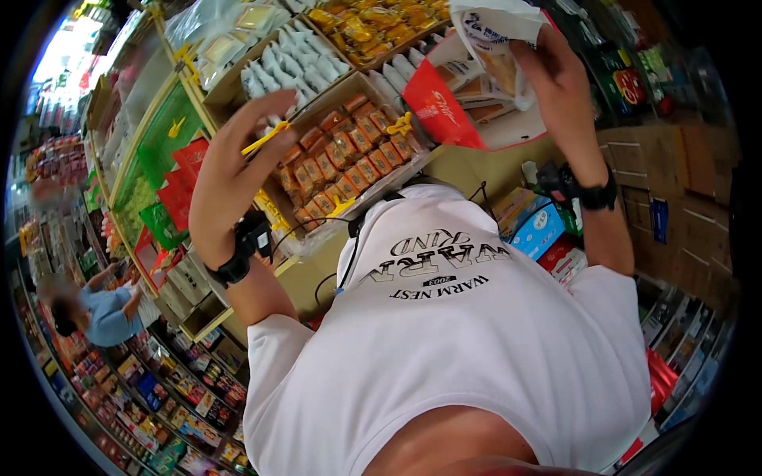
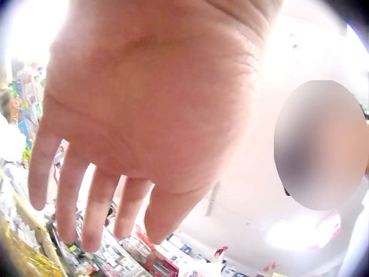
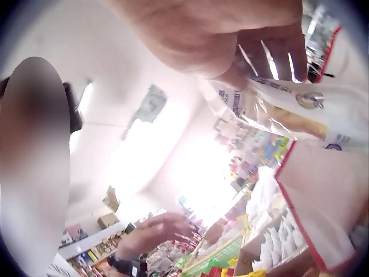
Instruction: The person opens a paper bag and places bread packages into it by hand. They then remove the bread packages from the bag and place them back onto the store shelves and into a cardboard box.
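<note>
My right hand (image 1: 559, 95) pinches the top of a white and clear snack packet (image 1: 500, 67) with blue print. The packet hangs over a red box (image 1: 436, 103) with white inner flaps, and brown-looking packets lie inside that box. A tan piece of food (image 3: 305, 121) shows through the wrapper in the right wrist view. My left hand (image 1: 230, 170) hovers at the left of a carton of small orange-brown wrapped pieces (image 1: 349, 151). Its fingers are spread and loosely bent, and the palm (image 2: 150, 104) is bare in the left wrist view.
Behind the carton are silver-white packets (image 1: 298, 63) and yellow-wrapped snacks (image 1: 381, 28). Yellow ties (image 1: 401, 124) mark the carton's edge. Cardboard boxes (image 1: 667, 163) stand at the right, a blue box (image 1: 536, 230) below the red one. Another person (image 1: 115, 313) is by the shelves at left.
</note>
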`<action>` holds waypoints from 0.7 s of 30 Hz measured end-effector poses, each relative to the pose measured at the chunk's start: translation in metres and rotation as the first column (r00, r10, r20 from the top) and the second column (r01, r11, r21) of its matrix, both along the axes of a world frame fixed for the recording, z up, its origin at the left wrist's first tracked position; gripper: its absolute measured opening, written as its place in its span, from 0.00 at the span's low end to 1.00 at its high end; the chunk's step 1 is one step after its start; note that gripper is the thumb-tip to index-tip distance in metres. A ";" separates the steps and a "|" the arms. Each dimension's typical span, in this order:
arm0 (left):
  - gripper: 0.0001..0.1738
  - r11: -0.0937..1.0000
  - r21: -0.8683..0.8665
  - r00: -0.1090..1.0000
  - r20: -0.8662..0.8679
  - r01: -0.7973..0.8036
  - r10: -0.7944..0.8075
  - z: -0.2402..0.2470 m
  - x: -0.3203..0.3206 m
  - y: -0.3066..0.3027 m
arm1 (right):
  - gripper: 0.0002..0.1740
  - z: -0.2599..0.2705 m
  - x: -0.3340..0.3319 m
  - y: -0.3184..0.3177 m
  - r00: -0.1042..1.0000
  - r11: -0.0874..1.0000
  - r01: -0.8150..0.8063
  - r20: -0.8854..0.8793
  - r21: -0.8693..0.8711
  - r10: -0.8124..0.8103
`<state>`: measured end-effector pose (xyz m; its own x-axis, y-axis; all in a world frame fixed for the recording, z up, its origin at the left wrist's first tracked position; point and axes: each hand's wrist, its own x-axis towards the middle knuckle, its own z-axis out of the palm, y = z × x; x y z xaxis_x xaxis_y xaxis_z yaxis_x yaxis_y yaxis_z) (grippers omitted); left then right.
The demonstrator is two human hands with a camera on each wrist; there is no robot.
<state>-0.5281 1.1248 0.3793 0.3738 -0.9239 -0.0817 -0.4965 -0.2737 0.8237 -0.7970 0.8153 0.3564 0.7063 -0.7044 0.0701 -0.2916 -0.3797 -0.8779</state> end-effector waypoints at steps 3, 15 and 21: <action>0.29 0.940 -0.340 0.982 0.183 0.022 0.043 0.024 -0.023 -0.026 | 0.12 0.035 0.027 0.056 0.983 0.971 -0.110 0.121 -0.211 0.137; 0.20 0.931 -0.028 0.673 0.683 -0.364 0.283 0.000 0.100 0.022 | 0.14 -0.081 0.233 0.151 0.911 0.942 -0.321 0.301 0.094 0.281; 0.23 0.957 -0.001 0.504 0.850 -0.291 0.154 -0.072 0.242 0.069 | 0.15 -0.186 0.280 0.141 0.945 0.964 -0.262 0.217 0.045 0.246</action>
